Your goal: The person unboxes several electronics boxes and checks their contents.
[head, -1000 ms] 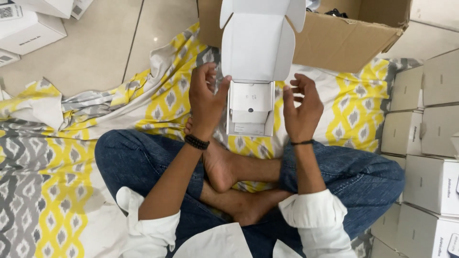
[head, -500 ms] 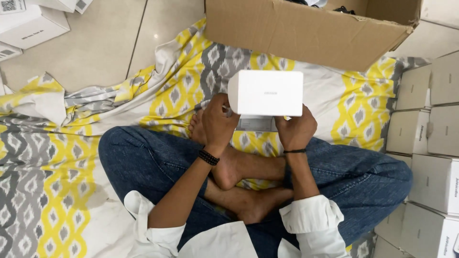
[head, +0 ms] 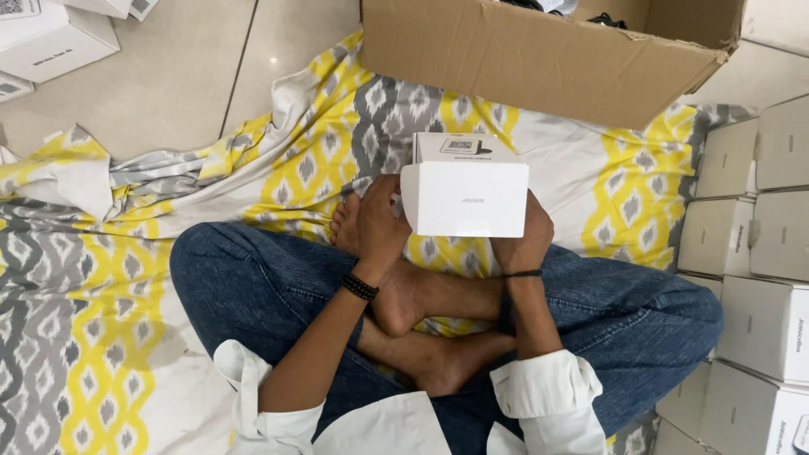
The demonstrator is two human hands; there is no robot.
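I sit cross-legged on a yellow, grey and white patterned sheet [head: 101,337]. A closed small white box [head: 465,195] is held in front of me over my crossed feet, with a label on its top face. My left hand [head: 379,221] grips its left side, fingers curled behind it. My right hand [head: 524,238] holds its right lower edge from underneath. Black bands circle both wrists.
A large open brown cardboard carton [head: 539,59] stands just beyond the box. Several white boxes are stacked along the right edge [head: 758,253]. More white boxes [head: 50,38] lie on the tiled floor at the top left.
One second ago the white box stood open with its lid flap raised. The flap has since been shut, and both hands now grip the closed box, turned slightly.
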